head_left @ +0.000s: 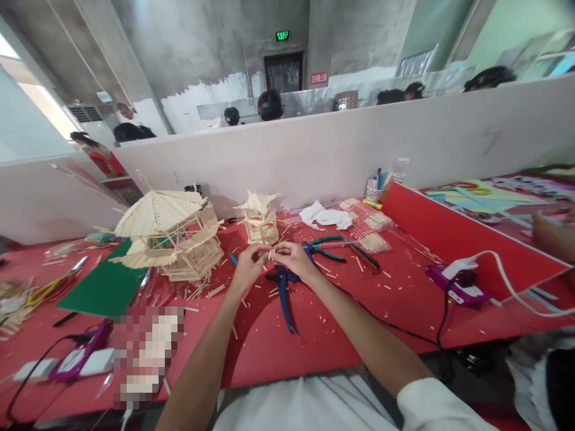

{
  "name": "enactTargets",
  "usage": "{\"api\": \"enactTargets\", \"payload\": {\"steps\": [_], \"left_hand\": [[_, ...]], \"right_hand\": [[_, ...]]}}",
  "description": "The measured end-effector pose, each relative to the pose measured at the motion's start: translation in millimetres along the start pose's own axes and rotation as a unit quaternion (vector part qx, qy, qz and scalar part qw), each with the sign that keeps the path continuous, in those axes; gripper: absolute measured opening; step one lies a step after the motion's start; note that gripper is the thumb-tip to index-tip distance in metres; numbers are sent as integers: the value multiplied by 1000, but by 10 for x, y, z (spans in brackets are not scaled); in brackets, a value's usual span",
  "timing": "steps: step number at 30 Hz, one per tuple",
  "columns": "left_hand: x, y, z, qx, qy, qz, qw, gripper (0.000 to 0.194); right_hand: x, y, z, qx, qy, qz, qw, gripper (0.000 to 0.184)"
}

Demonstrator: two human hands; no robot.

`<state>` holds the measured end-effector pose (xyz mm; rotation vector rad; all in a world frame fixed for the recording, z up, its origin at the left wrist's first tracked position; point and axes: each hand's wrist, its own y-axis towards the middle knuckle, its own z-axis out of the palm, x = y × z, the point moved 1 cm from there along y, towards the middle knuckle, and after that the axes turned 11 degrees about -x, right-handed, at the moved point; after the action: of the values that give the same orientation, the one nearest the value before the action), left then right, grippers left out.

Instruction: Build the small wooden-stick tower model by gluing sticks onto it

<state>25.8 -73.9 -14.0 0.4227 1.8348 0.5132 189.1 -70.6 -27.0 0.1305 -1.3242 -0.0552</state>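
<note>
At the middle of the table, my left hand [250, 264] and my right hand [295, 260] meet, thumbs and fingertips pinched together. Between them are small pale wooden stick pieces [271, 254]; their exact shape is too small to make out. Just below my hands lies a blue glue gun [284, 297], partly hidden by the right hand. Teal-handled pliers [332, 258] rest to the right of it. Behind my hands stands a small pavilion model [259, 226] made of wooden sticks. A larger stick-built model [164, 230] with a wide roof stands further left.
Bagged sticks [371, 222] and a white cloth [326, 215] lie at the back right. A red board [453, 233] divides off the right side. Purple power strips [458, 287] with cables sit on both sides. A green mat [105, 287] lies left, and stick scraps litter the red table.
</note>
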Motion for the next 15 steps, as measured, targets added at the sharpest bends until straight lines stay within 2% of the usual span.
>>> {"api": "enactTargets", "payload": {"steps": [8, 11, 13, 15], "left_hand": [[-53, -34, 35, 20, 20, 8, 1000, 20], [-18, -2, -7, 35, 29, -3, 999, 21], [30, 27, -72, 50, 68, -11, 996, 24], [74, 46, -151, 67, 157, -7, 985, 24]], "right_hand": [[-58, 17, 7, -17, -1, 4, 1000, 31], [-74, 33, -1, -19, -15, -3, 1000, 27], [-57, 26, -11, 1, -61, -31, 998, 22], [-26, -9, -9, 44, -149, -85, 984, 14]]}}
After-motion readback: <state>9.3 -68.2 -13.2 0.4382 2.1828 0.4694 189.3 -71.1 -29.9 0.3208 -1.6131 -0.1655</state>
